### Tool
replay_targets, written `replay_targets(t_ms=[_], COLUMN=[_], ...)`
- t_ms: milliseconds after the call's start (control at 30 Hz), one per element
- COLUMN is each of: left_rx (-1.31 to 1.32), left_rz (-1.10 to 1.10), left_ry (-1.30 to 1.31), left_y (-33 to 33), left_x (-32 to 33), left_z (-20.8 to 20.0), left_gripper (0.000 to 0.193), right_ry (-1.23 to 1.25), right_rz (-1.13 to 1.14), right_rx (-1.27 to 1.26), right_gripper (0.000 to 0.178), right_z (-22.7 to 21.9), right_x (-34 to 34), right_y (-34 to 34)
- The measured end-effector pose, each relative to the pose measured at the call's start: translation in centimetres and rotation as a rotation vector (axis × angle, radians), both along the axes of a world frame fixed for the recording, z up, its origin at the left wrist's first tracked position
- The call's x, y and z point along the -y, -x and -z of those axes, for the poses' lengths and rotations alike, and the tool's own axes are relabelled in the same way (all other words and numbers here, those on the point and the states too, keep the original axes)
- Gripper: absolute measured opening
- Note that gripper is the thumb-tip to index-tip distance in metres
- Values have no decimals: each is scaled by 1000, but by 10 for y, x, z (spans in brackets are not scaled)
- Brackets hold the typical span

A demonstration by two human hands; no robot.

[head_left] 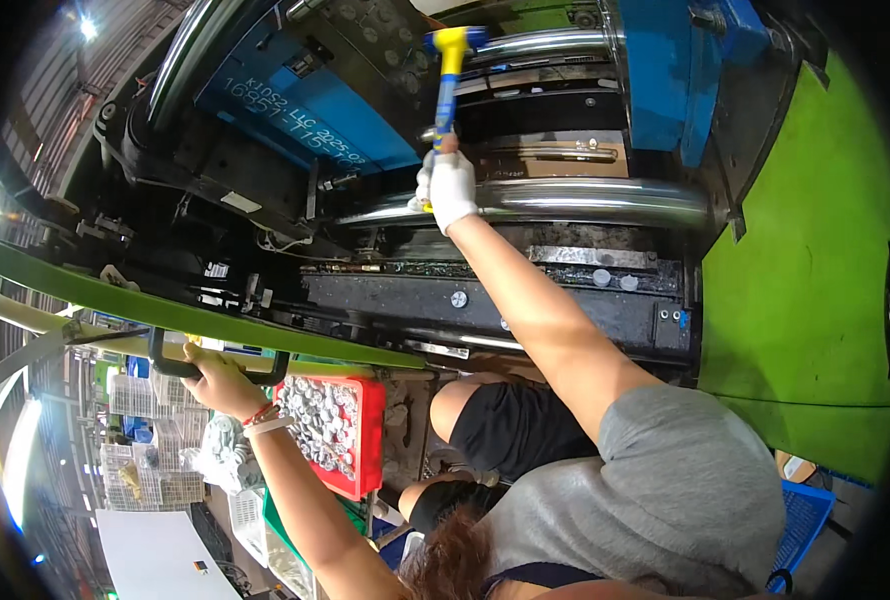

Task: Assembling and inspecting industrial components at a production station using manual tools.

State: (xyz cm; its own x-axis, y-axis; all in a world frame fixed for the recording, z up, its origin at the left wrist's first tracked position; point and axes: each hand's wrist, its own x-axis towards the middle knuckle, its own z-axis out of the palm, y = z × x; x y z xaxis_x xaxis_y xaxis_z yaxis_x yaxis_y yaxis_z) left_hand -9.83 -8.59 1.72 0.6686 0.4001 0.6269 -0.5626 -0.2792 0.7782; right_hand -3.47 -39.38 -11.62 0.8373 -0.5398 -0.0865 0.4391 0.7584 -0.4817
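Observation:
My right hand (451,190), in a white glove with some fingertips bare, is closed round the grip of a mallet (448,82). The mallet has a yellow and blue head, which points up and away from me, above the machine's steel bars. Lower left, my bare left hand (227,384) is wrapped round the black handle (173,367) on a green sliding door (235,325). A blue mould block (300,120) with handwriting on it sits in the machine, left of the mallet.
Thick polished bars (585,200) cross the machine in front of me. Small round pieces (459,299) lie on its dark ledge. Below the door stands a red crate (370,430) full of small greyish-white parts. A green panel (795,300) closes off the right.

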Motion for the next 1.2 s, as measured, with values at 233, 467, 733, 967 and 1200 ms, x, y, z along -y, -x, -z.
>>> replay_targets(t_ms=[233, 467, 733, 967, 1200], left_rx=[12, -17, -6, 14, -1], left_rz=[17, -25, -7, -15, 31], left_ry=[18, 29, 50, 17, 38], left_y=[-2, 2, 1, -4, -3], left_x=[4, -2, 3, -2, 0], left_z=[1, 3, 2, 2, 3], left_gripper=[21, 21, 22, 24, 19], right_ry=[-297, -187, -255, -95, 75], right_rz=[553, -129, 150, -188, 111], right_rx=[349, -105, -10, -76, 185], right_gripper=[50, 52, 45, 50, 54], right_z=[-4, -13, -2, -13, -56], right_x=[-16, -6, 13, -1, 55], right_y=[-25, -2, -2, 7, -31])
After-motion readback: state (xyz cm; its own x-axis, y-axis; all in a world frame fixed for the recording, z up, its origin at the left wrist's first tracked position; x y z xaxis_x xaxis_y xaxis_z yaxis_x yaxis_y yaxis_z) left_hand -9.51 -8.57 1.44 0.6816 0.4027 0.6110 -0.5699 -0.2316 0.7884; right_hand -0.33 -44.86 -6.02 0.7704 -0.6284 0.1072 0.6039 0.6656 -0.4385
